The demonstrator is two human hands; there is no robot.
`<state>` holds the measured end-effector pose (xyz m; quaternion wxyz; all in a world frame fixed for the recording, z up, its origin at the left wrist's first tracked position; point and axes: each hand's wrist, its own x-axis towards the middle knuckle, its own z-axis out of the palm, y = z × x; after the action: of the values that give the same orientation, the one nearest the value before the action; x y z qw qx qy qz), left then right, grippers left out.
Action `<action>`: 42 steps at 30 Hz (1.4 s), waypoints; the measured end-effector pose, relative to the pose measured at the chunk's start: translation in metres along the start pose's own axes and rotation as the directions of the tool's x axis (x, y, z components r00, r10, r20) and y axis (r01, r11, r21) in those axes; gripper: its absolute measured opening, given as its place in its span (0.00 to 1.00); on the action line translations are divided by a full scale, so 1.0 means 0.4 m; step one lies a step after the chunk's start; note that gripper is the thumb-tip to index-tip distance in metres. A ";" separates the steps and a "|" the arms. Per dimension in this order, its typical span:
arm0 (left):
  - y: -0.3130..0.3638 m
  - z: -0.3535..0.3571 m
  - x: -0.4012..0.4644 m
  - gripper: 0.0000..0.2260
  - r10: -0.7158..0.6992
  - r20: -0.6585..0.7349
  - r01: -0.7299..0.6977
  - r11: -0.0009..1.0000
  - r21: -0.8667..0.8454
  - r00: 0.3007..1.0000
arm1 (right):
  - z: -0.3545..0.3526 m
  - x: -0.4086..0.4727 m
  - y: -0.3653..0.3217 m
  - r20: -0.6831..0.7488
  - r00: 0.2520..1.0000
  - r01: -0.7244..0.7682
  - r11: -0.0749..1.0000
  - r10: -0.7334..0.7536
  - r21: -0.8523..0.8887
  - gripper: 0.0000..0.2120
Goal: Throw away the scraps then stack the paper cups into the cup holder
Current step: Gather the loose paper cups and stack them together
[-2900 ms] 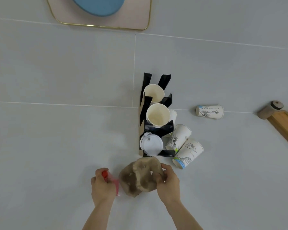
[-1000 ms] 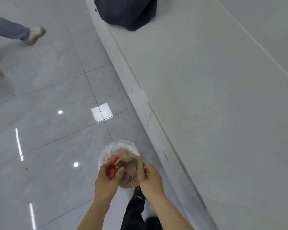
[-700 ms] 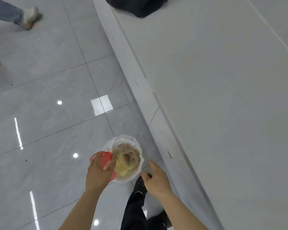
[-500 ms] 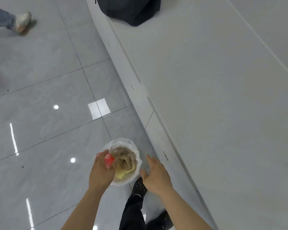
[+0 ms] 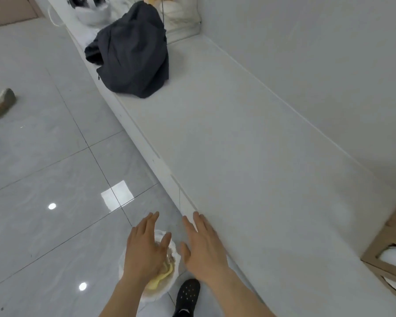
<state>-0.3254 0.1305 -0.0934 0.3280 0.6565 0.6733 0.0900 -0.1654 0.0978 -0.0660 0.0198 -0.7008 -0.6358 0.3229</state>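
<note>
Scraps (image 5: 162, 274) in lined bin (image 5: 173, 252) beneath spread, empty left hand (image 5: 144, 250) and right hand (image 5: 204, 252)

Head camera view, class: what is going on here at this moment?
A person stands at a white counter, both hands open and empty. The left hand hovers over a small white-lined bin on the floor that holds brown and yellow scraps; the right hand is beside it. No cups are in view.

Left hand (image 5: 144, 252) and right hand (image 5: 204, 250) both empty, palms down, fingers spread, side by side.
</note>
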 end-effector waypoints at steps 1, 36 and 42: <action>0.026 -0.010 0.010 0.27 0.067 -0.004 -0.066 0.997 0.039 0.998 | -0.026 -0.008 0.007 -0.043 0.999 -0.002 1.000 0.002 -0.010 0.31; 0.854 0.667 -0.624 0.34 0.752 0.619 -0.932 0.352 -0.087 0.227 | -0.081 -1.010 0.845 -0.310 0.234 -0.656 0.385 0.921 0.649 0.21; 0.968 0.784 -0.699 0.37 0.729 0.616 -0.903 0.424 -0.066 0.298 | -0.133 -1.046 1.005 -0.214 0.168 -0.450 0.268 0.962 0.852 0.27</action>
<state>0.1481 -0.1830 -0.0305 0.3125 0.9419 0.1121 -0.0519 0.2203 -0.3367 -0.0215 0.3274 -0.9301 0.0307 0.1639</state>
